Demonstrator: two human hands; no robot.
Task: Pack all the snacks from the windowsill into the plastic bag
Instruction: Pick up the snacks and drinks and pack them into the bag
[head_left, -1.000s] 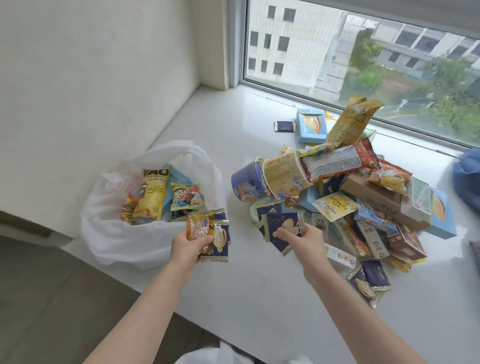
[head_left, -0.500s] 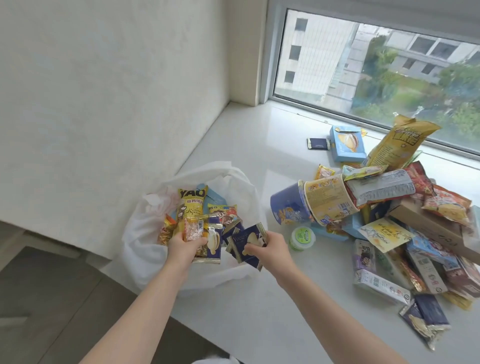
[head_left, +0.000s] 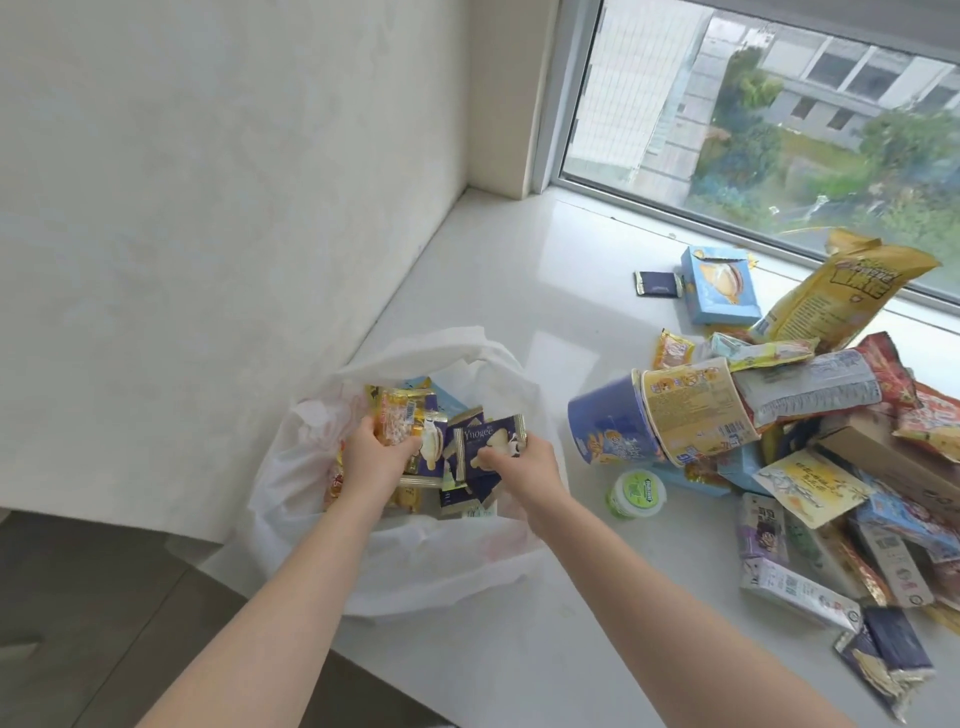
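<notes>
My left hand (head_left: 375, 457) grips a small stack of packets (head_left: 410, 431) over the mouth of the white plastic bag (head_left: 415, 566): one clear with orange print, one dark blue with gold edges. Print on both is too blurred to read. The bag is thin, crumpled film, standing at the left end of the glossy white windowsill (head_left: 519, 291); its contents are mostly hidden behind my hands. My right hand (head_left: 524, 462) pinches flat dark-blue sachets (head_left: 488, 447) marked "Ynogee", also over the bag opening. Right of the bag lies a round green-lidded tub (head_left: 637, 492), then a blue paper cup (head_left: 608, 423) on its side beside a yellow cup (head_left: 696, 410). The remaining snack pile (head_left: 831, 467) of foil packets and cardboard boxes extends right and is cut off at the frame edge; its labels are illegible.
</notes>
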